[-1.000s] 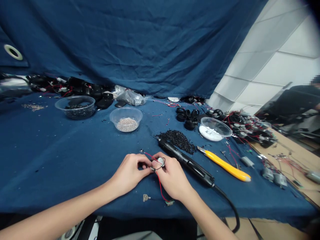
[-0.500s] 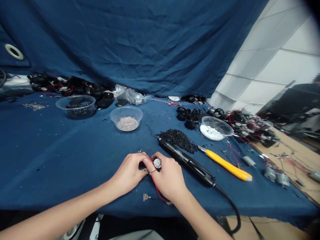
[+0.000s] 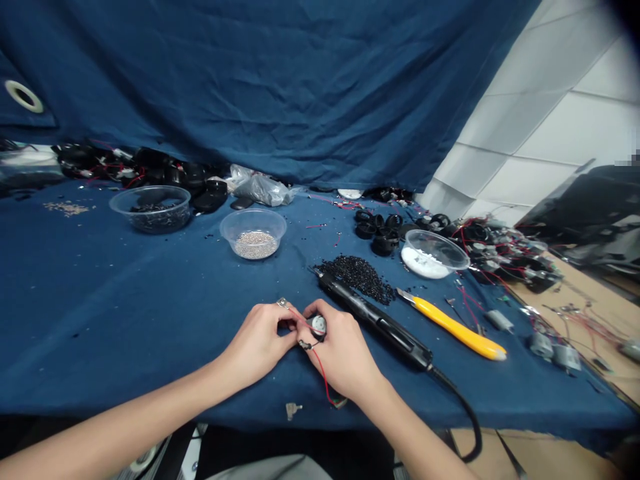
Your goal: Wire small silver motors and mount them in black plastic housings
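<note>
Round silver motor [image 3: 319, 325], end up, in curled right hand [image 3: 345, 350]
Left hand [image 3: 260, 340] just left, fingertips nearly closed, hold unclear

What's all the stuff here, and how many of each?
Round part: one, silvery, in right hand
Red wires: count unclear, by right hand
Metal piece: one, silvery, front
Corded tool: one, black, right
Knife: one, yellow, right
Bowls: three, clear, mid-table
Bits: countless, black, behind tool
Rings: several, black, behind bits
Motors: four-plus, grey, far right
Wired clutter: countless, black-red, back
Bags: count unclear, grey, back
Cloth: count unclear, blue, table and backdrop
Left hand: one, front
Right hand: one, front
</note>
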`<control>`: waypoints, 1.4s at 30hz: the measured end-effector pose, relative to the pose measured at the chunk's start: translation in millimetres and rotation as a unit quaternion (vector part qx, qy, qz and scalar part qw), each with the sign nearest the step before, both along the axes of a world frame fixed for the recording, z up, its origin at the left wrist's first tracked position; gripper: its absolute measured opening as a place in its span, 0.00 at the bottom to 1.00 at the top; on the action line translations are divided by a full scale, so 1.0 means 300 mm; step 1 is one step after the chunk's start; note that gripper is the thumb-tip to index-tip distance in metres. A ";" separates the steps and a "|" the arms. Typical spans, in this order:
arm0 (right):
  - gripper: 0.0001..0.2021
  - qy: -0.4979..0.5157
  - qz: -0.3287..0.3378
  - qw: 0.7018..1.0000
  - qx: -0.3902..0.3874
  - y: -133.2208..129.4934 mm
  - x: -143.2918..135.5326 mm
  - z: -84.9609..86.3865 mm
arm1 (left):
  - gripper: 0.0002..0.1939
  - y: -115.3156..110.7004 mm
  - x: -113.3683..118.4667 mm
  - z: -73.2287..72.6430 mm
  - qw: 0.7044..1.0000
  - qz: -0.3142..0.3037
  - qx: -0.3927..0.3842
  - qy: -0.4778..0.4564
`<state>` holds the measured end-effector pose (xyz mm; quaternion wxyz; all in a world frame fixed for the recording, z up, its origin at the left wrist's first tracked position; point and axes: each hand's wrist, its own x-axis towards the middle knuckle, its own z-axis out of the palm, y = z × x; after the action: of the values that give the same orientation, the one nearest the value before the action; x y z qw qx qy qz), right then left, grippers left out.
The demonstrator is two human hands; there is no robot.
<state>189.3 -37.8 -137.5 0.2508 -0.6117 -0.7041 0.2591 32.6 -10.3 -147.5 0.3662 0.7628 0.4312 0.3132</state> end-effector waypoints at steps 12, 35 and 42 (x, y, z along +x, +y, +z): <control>0.15 -0.140 -0.019 0.990 0.025 0.005 -0.012 -0.004 | 0.07 -0.001 0.000 0.001 1.000 -0.010 0.009 -0.010; 0.22 -0.032 0.027 0.994 0.097 0.036 0.010 -0.025 | 0.07 0.001 0.006 0.005 0.998 0.002 0.032 0.051; 0.25 -0.015 0.019 0.997 0.073 0.049 0.008 -0.037 | 0.04 0.003 0.006 0.009 0.998 0.003 0.030 0.055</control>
<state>191.8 -23.0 -148.7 0.2794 -0.5823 -0.7361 0.2027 34.4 -9.5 -144.8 0.3183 0.7880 0.4433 0.2850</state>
